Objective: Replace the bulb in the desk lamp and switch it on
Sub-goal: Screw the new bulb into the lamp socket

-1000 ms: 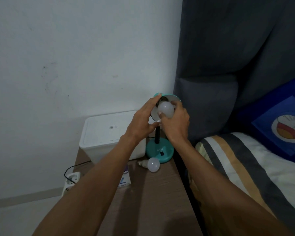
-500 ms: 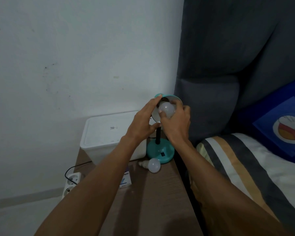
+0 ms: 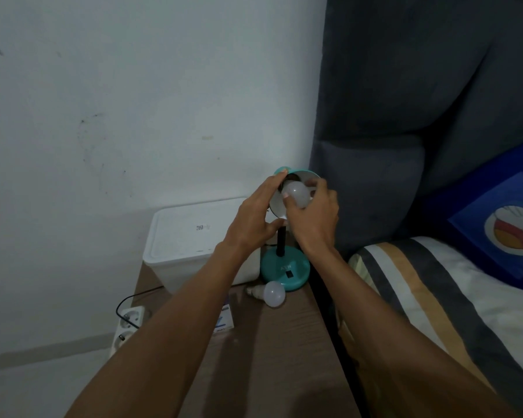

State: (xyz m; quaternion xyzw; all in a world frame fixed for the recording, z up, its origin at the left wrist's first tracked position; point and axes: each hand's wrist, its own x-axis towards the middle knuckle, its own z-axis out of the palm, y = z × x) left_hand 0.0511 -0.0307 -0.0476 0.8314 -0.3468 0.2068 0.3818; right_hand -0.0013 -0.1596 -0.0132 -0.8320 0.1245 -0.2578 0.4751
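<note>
A teal desk lamp stands on the wooden bedside table (image 3: 272,357), its round base (image 3: 285,268) near the far right corner. My left hand (image 3: 254,218) holds the teal shade (image 3: 302,172) from the left side. My right hand (image 3: 313,215) grips a white bulb (image 3: 298,193) that sits in the mouth of the shade, at the socket. The lamp is unlit. A second white bulb (image 3: 271,293) lies on its side on the table, just in front of the lamp base.
A white lidded box (image 3: 194,233) stands against the wall left of the lamp. A small bulb carton (image 3: 224,322) lies partly under my left forearm. A white power strip (image 3: 127,327) with a black cable lies on the floor. A bed with a striped pillow (image 3: 420,297) borders the table's right side.
My right hand's fingers have shifted slightly around the bulb in the shade. Left hand stays on the shade. The view has drifted a little.
</note>
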